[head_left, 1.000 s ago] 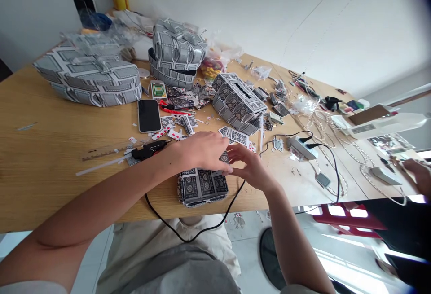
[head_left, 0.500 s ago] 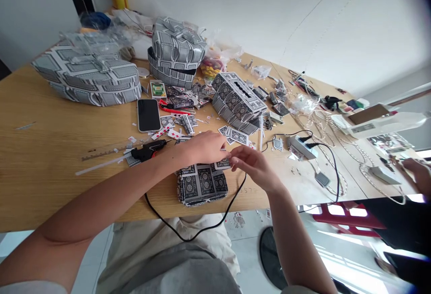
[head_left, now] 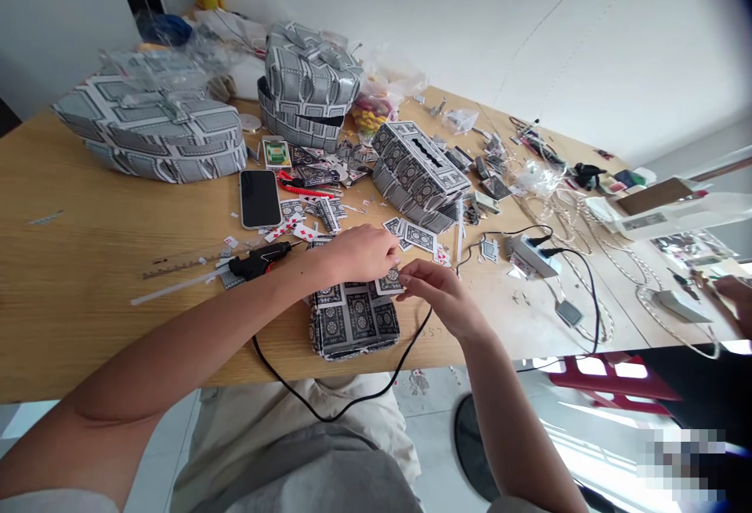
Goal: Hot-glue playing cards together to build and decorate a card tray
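Note:
My left hand (head_left: 358,253) and my right hand (head_left: 438,290) meet over a small folded playing card piece (head_left: 388,283), both pinching it with closed fingers. The piece sits at the far right corner of a flat panel of glued patterned cards (head_left: 352,322) near the table's front edge. A black glue gun (head_left: 258,261) lies just left of my left wrist, and its black cord (head_left: 329,407) hangs off the front edge.
A black phone (head_left: 259,199), loose cards and scraps lie behind my hands. Card-covered boxes (head_left: 418,175) and large card shells (head_left: 156,133) stand further back. A power strip (head_left: 532,256) with white cables is to the right. Another person's hand (head_left: 734,298) shows at the far right.
My right hand rose from lying flat on the panel to a pinch against my left hand's fingers. The small card piece is now held between both hands.

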`<state>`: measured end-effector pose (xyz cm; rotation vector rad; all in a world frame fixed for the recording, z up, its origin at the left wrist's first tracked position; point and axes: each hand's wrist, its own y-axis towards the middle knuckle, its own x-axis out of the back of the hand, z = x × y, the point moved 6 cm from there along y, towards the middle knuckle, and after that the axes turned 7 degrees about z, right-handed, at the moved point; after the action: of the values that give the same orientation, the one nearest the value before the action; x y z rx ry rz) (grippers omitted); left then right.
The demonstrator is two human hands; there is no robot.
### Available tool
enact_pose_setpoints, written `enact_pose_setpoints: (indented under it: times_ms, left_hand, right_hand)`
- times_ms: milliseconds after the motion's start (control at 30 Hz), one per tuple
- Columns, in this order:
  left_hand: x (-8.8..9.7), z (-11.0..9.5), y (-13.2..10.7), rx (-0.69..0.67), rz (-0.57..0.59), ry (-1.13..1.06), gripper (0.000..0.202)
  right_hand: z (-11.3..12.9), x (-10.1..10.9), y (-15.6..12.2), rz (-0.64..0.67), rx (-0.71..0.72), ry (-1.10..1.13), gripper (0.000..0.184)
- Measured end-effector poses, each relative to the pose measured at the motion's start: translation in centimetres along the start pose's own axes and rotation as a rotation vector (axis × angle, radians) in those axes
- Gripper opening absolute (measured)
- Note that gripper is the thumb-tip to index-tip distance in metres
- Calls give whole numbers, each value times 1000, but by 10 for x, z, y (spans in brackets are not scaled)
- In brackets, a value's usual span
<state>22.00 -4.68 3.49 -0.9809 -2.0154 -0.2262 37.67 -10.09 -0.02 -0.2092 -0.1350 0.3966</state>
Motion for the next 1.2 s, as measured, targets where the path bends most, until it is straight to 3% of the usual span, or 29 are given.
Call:
enact_pose_setpoints:
  times_ms: [1200]
  left_hand:
    - [-1,3,2,-44,35,3,29]
  right_hand:
    - [-3,-9,-5,0,53,-102,40]
